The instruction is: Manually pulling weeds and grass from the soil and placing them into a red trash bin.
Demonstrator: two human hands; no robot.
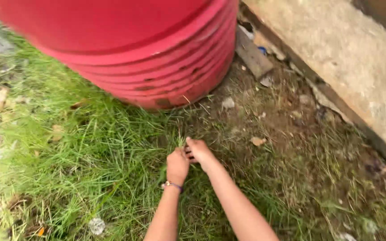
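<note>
Where frame top is filled by red ribbed plastic barrel (157, 53), we cannot see inside it. Barrel stands on grass; bare dirt right of it, concrete slab (349, 58) upper right, wooden plank (253, 56) beside barrel. We see left hand (177, 166) and right hand (200, 153) touching at centre, fingers curled shut around grass tuft (180, 142). Bracelet (174, 184) on left wrist.

Head camera looks steeply down, close over grass (90, 169).
</note>
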